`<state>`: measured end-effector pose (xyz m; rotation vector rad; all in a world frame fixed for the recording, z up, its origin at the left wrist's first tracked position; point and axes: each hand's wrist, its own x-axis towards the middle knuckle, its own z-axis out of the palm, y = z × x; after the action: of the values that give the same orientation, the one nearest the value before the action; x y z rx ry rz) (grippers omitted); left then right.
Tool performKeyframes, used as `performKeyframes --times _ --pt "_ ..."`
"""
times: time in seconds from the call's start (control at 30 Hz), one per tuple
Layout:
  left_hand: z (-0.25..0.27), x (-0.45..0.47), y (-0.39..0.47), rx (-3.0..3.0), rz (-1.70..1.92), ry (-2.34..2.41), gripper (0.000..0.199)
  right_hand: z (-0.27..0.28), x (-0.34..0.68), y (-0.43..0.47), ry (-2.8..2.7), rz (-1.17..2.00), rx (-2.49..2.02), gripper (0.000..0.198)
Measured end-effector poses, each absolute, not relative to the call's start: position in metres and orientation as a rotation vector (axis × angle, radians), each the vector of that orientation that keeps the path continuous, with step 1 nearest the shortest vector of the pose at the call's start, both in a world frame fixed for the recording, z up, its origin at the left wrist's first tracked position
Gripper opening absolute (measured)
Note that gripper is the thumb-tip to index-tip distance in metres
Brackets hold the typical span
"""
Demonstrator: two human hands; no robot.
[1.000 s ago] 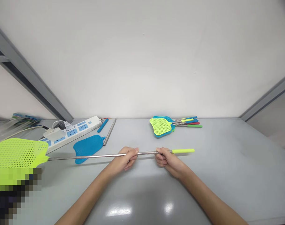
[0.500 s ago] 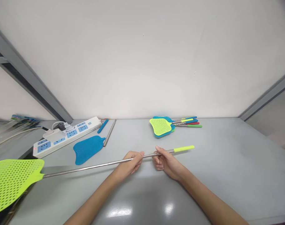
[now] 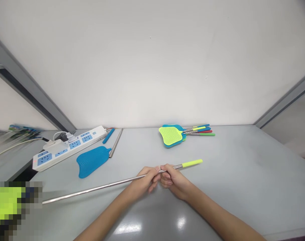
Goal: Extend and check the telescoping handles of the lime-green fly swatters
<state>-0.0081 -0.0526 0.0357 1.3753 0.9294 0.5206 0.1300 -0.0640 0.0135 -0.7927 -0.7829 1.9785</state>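
A fly swatter [image 3: 99,187] with a long metal telescopic rod and a yellow-green grip stretches across the table, its head at the far left blurred out by large pixels. My left hand [image 3: 147,178] is closed round the rod near its middle right. Close beside it, almost touching, my right hand [image 3: 171,178] grips the same rod just left of the yellow-green grip. Behind the hands lies a pile of fly swatters [image 3: 171,134] with blue and yellow-green heads. To the left rest a blue swatter head [image 3: 93,161], a metal rod [image 3: 116,143] and a blue grip [image 3: 108,136].
A white power strip [image 3: 102,132] with plugs and cables lies at the left of the grey table [image 3: 237,174]. Plastic-wrapped items [image 3: 19,135] are heaped beyond the frame post [image 3: 42,90]. A white wall [image 3: 152,67] closes off the back.
My two hands have come closer together along the rod. The swatter's left end now sits lower, and the yellow-green grip has shifted slightly left. The view has turned a little.
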Motion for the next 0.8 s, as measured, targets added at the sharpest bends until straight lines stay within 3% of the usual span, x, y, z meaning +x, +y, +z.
performKeyframes --times 0.8 --pt "0.050 -0.023 -0.037 1.367 0.492 0.800 0.044 0.030 0.148 -0.057 -0.793 1.859 -0.900 0.037"
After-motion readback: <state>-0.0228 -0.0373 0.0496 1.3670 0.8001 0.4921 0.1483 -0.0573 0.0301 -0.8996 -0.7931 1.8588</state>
